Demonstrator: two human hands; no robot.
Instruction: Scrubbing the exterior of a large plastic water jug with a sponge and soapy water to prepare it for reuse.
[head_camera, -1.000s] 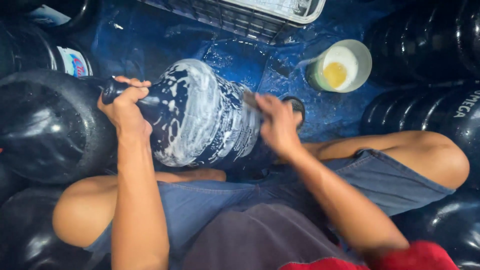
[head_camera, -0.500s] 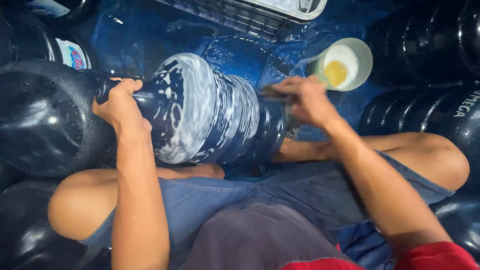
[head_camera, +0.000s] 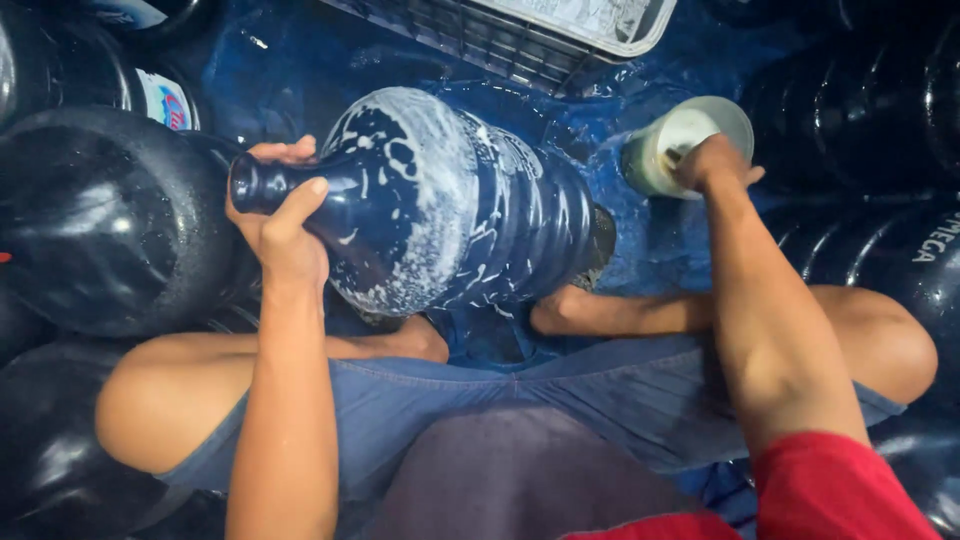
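A big blue water bottle (head_camera: 470, 200) lies on its side between the person's knees, on a wet blue floor (head_camera: 300, 70). White soap foam covers much of its round body. Its thin neck points to the left.

The left hand (head_camera: 275, 215) is closed around that neck. The thumb lies over the near side of the neck and the other fingers (head_camera: 285, 152) curl round the far side, so the neck sits right inside the grip, with the mouth of the bottle sticking out past the hand.

The right hand (head_camera: 715, 165) is well away from the bottle, over at a small white cup (head_camera: 690, 140) that stands on the floor just past the bottle's bottom end. The hand rests on the cup's rim with its fingers dipping inside. Those fingers are hidden, so I cannot tell if they are open or closed.

More dark bottles (head_camera: 100, 220) lie all around the person. A grey crate (head_camera: 520, 30) sits at the top
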